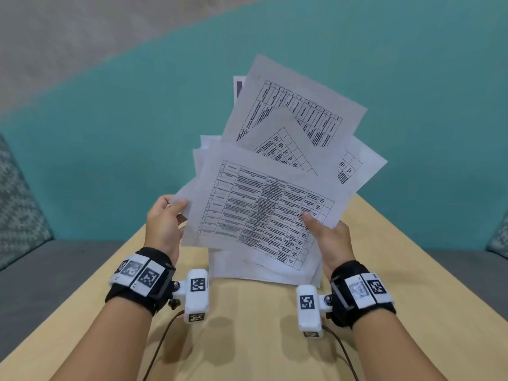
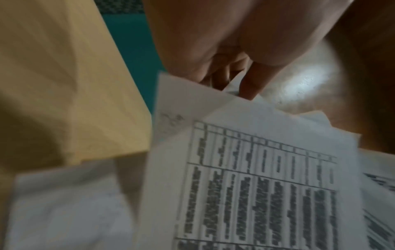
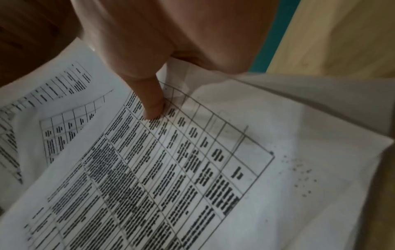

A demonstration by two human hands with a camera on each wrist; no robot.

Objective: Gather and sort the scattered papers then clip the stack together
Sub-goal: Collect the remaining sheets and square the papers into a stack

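Several white sheets printed with tables form a fanned, uneven bundle of papers (image 1: pixel 275 166) held up above the wooden table (image 1: pixel 247 339). My left hand (image 1: pixel 167 213) pinches the bundle's left edge, thumb on the front. My right hand (image 1: pixel 319 229) grips the lower right part, thumb pressed on the front sheet (image 3: pixel 153 108). In the left wrist view my left hand (image 2: pixel 235 81) pinches a corner of the papers (image 2: pixel 267 177). More white sheets (image 1: pixel 264 268) lie flat on the table under the bundle. No clip is in view.
The light wooden table runs away from me, with its edges at left and right. Beyond it is a teal floor (image 1: pixel 137 133). A grey seat with a patterned cushion (image 1: pixel 19 202) stands at the left, and another cushion (image 1: pixel 500 237) shows at the right.
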